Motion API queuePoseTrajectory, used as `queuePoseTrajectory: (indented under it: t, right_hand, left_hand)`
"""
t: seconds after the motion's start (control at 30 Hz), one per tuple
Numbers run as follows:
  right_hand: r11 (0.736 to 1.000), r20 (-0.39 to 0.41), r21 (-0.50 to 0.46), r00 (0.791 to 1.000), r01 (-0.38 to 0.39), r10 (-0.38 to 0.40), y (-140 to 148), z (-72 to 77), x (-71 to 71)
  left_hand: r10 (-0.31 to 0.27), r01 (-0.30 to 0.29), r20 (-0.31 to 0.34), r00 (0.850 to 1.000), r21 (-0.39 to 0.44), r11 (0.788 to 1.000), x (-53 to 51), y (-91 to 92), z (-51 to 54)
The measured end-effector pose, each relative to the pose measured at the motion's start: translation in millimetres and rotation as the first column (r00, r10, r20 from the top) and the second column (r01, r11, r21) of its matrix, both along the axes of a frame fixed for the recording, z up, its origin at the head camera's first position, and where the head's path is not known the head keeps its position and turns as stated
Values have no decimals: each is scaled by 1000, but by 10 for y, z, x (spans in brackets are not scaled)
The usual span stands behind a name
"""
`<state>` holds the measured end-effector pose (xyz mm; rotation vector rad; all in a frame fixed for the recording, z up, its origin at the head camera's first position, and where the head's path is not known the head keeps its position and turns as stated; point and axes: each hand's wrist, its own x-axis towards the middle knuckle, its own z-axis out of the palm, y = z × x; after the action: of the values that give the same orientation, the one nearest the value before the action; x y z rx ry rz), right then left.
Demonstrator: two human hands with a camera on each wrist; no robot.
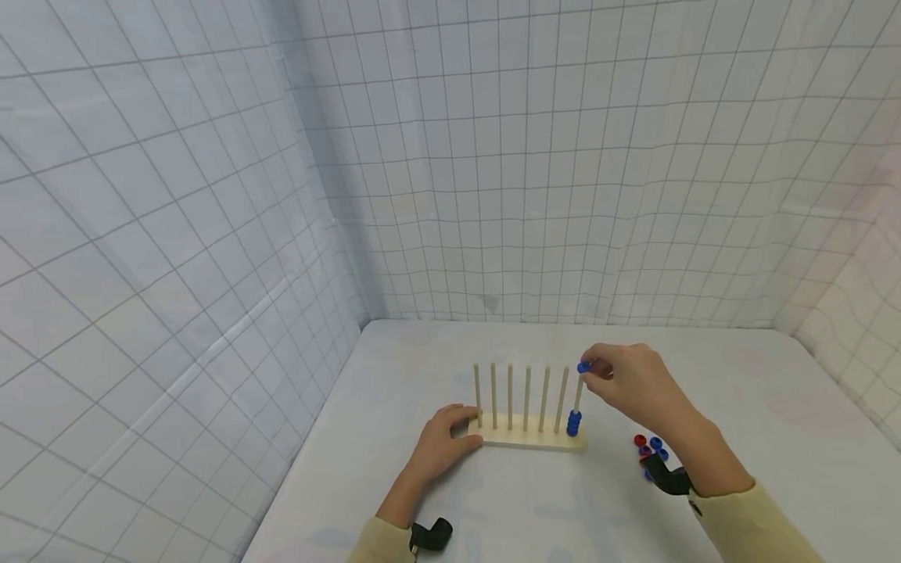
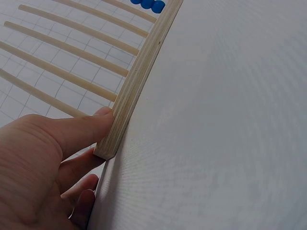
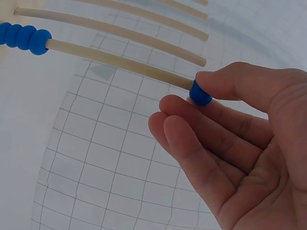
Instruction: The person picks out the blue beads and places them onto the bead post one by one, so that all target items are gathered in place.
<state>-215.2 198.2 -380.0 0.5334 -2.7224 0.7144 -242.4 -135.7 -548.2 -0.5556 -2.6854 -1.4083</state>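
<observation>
A pale wooden peg rack (image 1: 524,442), a flat base with several upright pegs, stands on the white table. My left hand (image 1: 439,444) holds the base's left end, thumb along the front edge and fingers behind, as the left wrist view (image 2: 96,129) also shows. At the top of the rightmost peg (image 3: 120,64), my right hand (image 1: 637,383) pinches a blue bead (image 3: 200,94) between thumb and index finger. The bead sits at the peg's tip. Several blue beads (image 1: 574,423) are stacked at the bottom of that same peg. The other pegs carry no beads.
Right of the rack, loose red beads (image 1: 640,440) and blue beads (image 1: 656,442) lie in a small group, partly hidden by the black wrist camera (image 1: 665,475). Grid-patterned white sheets (image 1: 528,195) enclose the table's back and sides.
</observation>
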Motion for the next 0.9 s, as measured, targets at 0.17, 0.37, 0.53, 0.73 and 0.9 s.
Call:
queuePoseTrajectory:
  t: [0.17,0.37,0.53,0.73,0.9]
  right_hand:
    - [1000,4,6,1000,2,-2,-7,-33,-16]
    - [1000,7,14,1000,8,-8,-8,-67,-30]
    - [1000,8,20,1000,-1,1,-3,-92,-33]
    - [1000,9,1,1000,2,-2,1,-131,-25]
    - [1000,6,-11,1000,13,-13,-2,-201,-19]
  left_hand:
    - [2,-2,5,1000,6,1000,-1,5,-6]
    - [7,-7,3,1000,-3,1000,-3,2,-20]
    - [10,-10,8,1000,-2,1000,2,2,-18]
    - [6,-6,7,1000,9,1000,3,3,-13]
    - [6,-6,3,1000,10,1000,1,3,-19]
